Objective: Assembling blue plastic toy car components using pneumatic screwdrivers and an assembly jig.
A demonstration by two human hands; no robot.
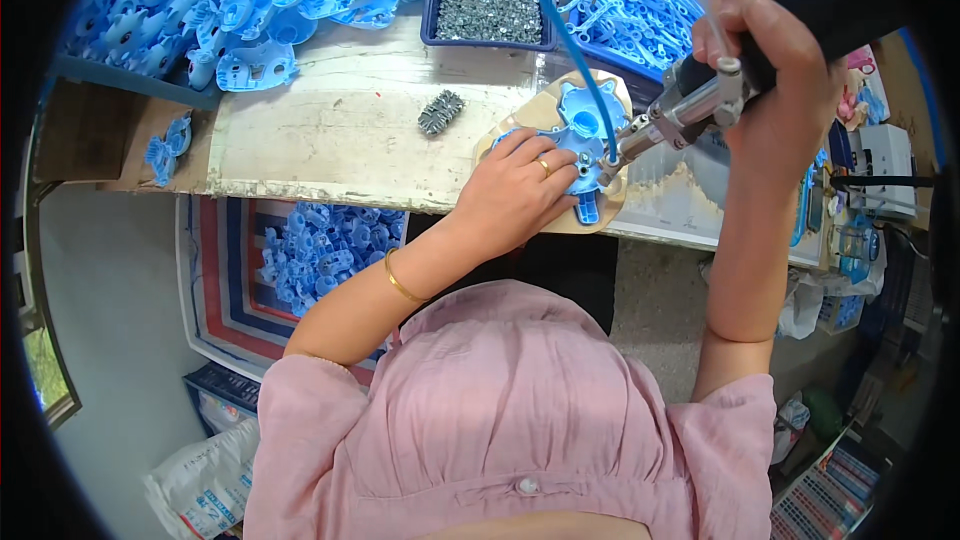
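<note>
left hand (512,188) has its fingers slightly spread, resting on the blue plastic part (582,112) at the desk's (330,125) near edge, right hand's (790,60) fingers curled round a metal-nosed tool (690,112)

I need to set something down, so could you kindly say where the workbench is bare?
The workbench is bare left of the dark clump, below the blue shells, and between clump and bin. Crowded: the tan board, beneath the left hand.
</note>
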